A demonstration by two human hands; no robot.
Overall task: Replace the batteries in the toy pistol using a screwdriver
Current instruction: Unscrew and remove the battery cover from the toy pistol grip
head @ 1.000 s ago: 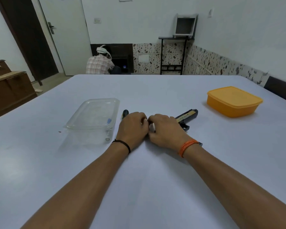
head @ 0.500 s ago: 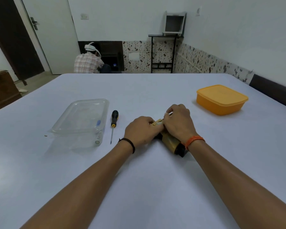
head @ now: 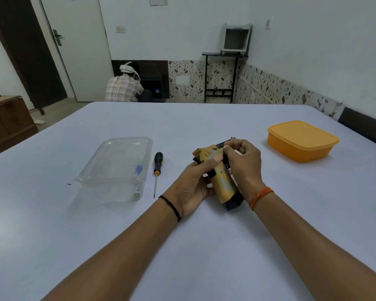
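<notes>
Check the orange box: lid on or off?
On. The orange box shows a flat lid covering its whole top, edges flush all round.

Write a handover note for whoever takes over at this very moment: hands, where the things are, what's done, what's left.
Left hand grips the toy pistol from the left, thumb on its top.
Right hand pinches its upper end.
The pistol is held up off the table.
Screwdriver lies untouched on the table beside the clear container, whose lid is on. Orange box, lid on, sits far right.
Done: pistol picked up.
Left: unscrew the cover, swap batteries, close up.
</notes>
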